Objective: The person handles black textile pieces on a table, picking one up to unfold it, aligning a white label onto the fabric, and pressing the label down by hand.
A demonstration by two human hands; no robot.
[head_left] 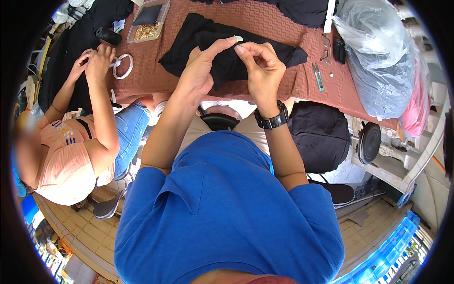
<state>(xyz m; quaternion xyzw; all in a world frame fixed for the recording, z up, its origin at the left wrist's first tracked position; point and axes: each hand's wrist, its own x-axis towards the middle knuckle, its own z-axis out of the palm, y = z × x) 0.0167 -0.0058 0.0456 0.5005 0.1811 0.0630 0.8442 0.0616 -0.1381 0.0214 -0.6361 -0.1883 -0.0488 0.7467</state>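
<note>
The left hand [201,66] and the right hand [265,64] meet at their fingertips over a matte black, softly creased cloth [198,40]. A tiny pale piece [239,39], smooth-looking, sits at the tip of the left thumb; I cannot tell whether that hand pinches it or only touches it, since the forefinger behind is hidden. The right thumb and forefinger are pressed together at their tips, just beside the pale piece on its near side; whatever lies between them is too small to make out. The cloth spreads flat beneath and beyond both hands, with an angular outline and a fold dropping between the wrists toward the table's near edge. I cannot tell whether the fingers touch it. A black strap watch [274,122] circles the right wrist.

Underneath runs a reddish-brown table cover [265,21] embossed with a zigzag relief. Left of the cloth, a clear, rigid plastic tray [164,20] holds shiny gold-coloured bits [147,31] and a flat black piece [147,15]. A glossy white ring [132,65] lies near a co-worker's hands [97,64]. To the right are teal-handled thread snips [320,84] and a bulging, wrinkled translucent plastic bag [378,52].
</note>
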